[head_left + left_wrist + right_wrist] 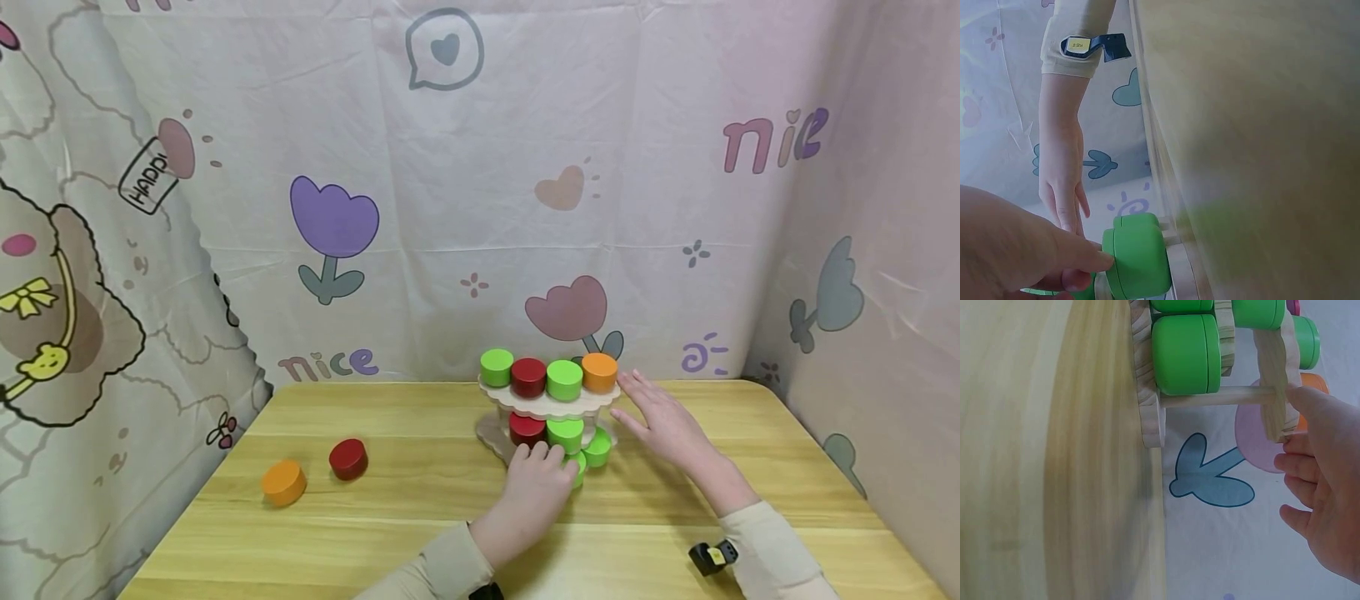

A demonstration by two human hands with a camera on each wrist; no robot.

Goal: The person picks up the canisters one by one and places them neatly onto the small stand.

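A tiered wooden stand (551, 408) with scalloped tiers stands on the table, bearing round green, red and orange pieces. My left hand (531, 492) is at its front, fingers curled at the middle tier's edge below a red piece (527, 428) and a green piece (565, 434). In the left wrist view its thumb (1088, 253) lies close beside a lower green piece (1141, 262); the fingertips are partly hidden. My right hand (671, 425) reaches to the right side with extended fingers, at the top tier's rim near the orange piece (600, 372). Its thumb (1313, 406) touches the rim.
On the table (390, 542) to the left lie a loose orange piece (283, 482) and a loose red piece (348, 459). A printed curtain (450, 208) hangs behind the table and along both sides. A black wrist device (712, 557) sits at the right sleeve.
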